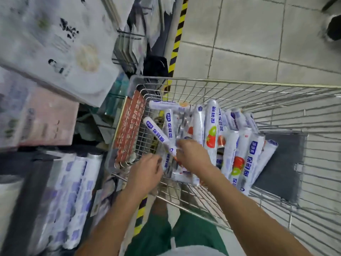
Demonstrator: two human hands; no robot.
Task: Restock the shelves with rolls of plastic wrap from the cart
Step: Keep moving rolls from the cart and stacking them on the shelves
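A wire shopping cart [239, 85] holds several white rolls of plastic wrap [239, 150] with blue lettering and red and green fruit pictures. My right hand [191, 154] reaches into the cart and grips the lower end of one roll [156, 134], which sticks up tilted to the upper left. My left hand [145, 170] hovers over the cart's left rim with fingers curled; one more roll [166, 160] lies at its fingertips, and whether it holds that roll is unclear. The shelf [24, 193] at lower left carries a row of stocked rolls [72, 196].
A red panel [127, 130] lines the cart's left side. Boxed goods [55, 45] fill the upper shelves at left. A yellow and black strip [178, 37] runs along the shelf base. The tiled floor [258, 43] stretches to the right, with a dark shape [334, 28] at the top right corner.
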